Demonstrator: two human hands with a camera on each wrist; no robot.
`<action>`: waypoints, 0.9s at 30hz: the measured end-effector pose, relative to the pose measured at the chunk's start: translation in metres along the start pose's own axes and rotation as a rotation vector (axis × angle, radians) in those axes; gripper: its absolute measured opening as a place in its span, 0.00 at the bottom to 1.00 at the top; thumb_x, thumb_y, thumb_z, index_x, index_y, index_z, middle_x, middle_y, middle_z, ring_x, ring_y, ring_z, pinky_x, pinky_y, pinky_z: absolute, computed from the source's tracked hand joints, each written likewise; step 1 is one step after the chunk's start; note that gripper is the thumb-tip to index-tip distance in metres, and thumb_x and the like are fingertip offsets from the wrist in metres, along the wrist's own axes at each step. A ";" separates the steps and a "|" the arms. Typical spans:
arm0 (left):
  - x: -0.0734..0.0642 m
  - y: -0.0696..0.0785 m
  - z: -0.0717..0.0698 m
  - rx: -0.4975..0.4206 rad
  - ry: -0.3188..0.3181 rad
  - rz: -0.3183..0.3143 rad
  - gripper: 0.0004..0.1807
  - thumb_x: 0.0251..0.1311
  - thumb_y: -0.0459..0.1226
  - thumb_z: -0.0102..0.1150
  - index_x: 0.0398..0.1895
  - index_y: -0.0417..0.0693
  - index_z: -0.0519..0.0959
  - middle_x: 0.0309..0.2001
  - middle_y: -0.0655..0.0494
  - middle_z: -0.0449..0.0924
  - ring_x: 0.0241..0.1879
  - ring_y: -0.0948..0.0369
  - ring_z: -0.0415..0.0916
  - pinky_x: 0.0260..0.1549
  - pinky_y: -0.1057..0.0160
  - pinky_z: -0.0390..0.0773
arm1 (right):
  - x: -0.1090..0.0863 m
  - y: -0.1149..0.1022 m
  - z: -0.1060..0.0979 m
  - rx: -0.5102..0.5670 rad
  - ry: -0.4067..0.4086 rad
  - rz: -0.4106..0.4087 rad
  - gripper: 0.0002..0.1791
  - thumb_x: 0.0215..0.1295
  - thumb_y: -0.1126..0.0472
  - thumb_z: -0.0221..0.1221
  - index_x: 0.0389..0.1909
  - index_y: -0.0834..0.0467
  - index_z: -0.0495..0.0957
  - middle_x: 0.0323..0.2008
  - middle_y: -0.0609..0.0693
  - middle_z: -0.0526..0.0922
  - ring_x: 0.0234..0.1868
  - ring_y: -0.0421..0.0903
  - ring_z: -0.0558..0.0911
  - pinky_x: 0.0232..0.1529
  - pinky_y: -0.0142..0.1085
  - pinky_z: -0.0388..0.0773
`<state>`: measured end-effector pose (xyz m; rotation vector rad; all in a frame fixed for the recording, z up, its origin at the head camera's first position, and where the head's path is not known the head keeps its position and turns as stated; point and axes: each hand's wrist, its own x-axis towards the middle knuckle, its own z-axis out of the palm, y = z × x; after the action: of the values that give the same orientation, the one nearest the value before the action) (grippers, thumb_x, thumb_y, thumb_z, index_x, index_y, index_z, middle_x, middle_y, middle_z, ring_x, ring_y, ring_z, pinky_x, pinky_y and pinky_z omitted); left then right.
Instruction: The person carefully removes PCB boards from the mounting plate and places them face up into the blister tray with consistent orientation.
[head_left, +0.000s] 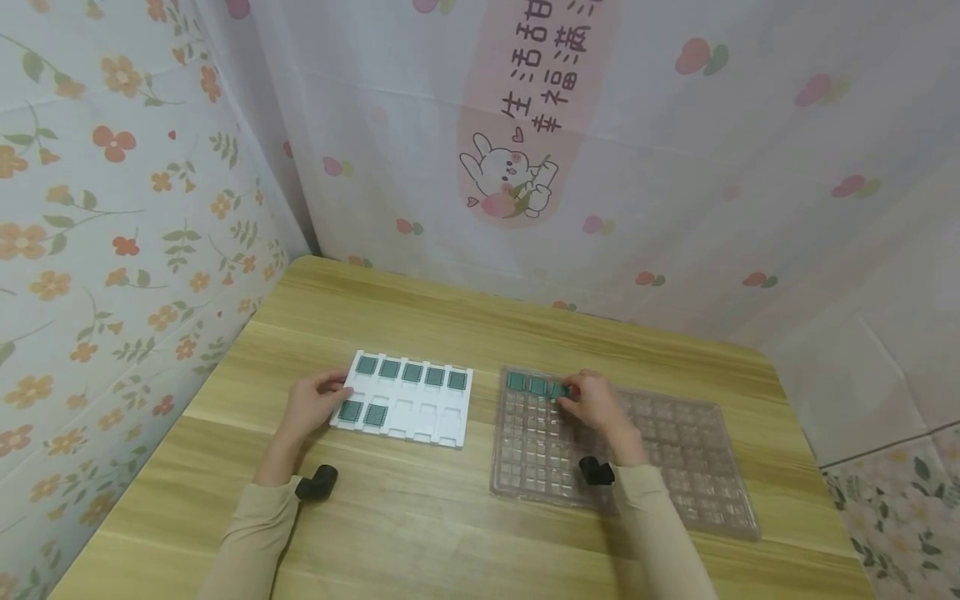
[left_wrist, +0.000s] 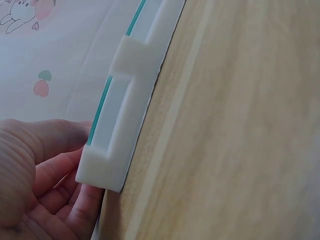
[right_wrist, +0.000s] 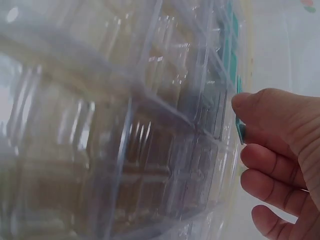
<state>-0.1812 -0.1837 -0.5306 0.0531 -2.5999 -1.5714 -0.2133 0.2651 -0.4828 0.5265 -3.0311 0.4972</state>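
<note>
Your right fingers (right_wrist: 270,107), nearly together, pinch a green chip (head_left: 557,390) at the clear tray's (head_left: 536,495) back row; left fingers (left_wrist: 60,138) grip the white tray (head_left: 411,397), left of the clear tray. Seems you're seating it: keep it flat.

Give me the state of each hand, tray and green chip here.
Left hand: holds white tray by its left edge
Right hand: pinches a green chip
White tray: partly filled, five chips far, two near
Clear tray: two other chips in far row
Green chip: pinched, at clear tray's far row
</note>
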 end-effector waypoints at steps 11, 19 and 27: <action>0.000 0.001 0.001 -0.002 -0.004 -0.007 0.18 0.53 0.26 0.62 0.48 0.28 0.77 0.39 0.36 0.80 0.38 0.51 0.76 0.32 0.77 0.72 | 0.002 0.003 0.000 -0.096 0.015 -0.031 0.15 0.52 0.62 0.68 0.40 0.66 0.81 0.27 0.51 0.74 0.28 0.46 0.73 0.30 0.40 0.73; -0.001 0.003 0.000 0.001 -0.008 -0.012 0.18 0.54 0.27 0.62 0.49 0.27 0.76 0.37 0.37 0.80 0.38 0.52 0.76 0.32 0.77 0.72 | 0.004 0.003 0.001 -0.158 -0.013 -0.028 0.15 0.53 0.60 0.68 0.41 0.63 0.81 0.27 0.49 0.74 0.33 0.50 0.74 0.38 0.52 0.72; 0.000 0.003 0.000 0.015 -0.006 -0.012 0.18 0.54 0.27 0.62 0.49 0.27 0.76 0.38 0.36 0.80 0.38 0.51 0.76 0.32 0.77 0.71 | 0.005 0.003 0.002 -0.166 -0.017 -0.022 0.16 0.52 0.61 0.68 0.42 0.62 0.82 0.28 0.49 0.75 0.35 0.52 0.76 0.47 0.63 0.67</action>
<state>-0.1808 -0.1820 -0.5281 0.0655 -2.6208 -1.5589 -0.2188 0.2651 -0.4851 0.5559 -3.0419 0.2388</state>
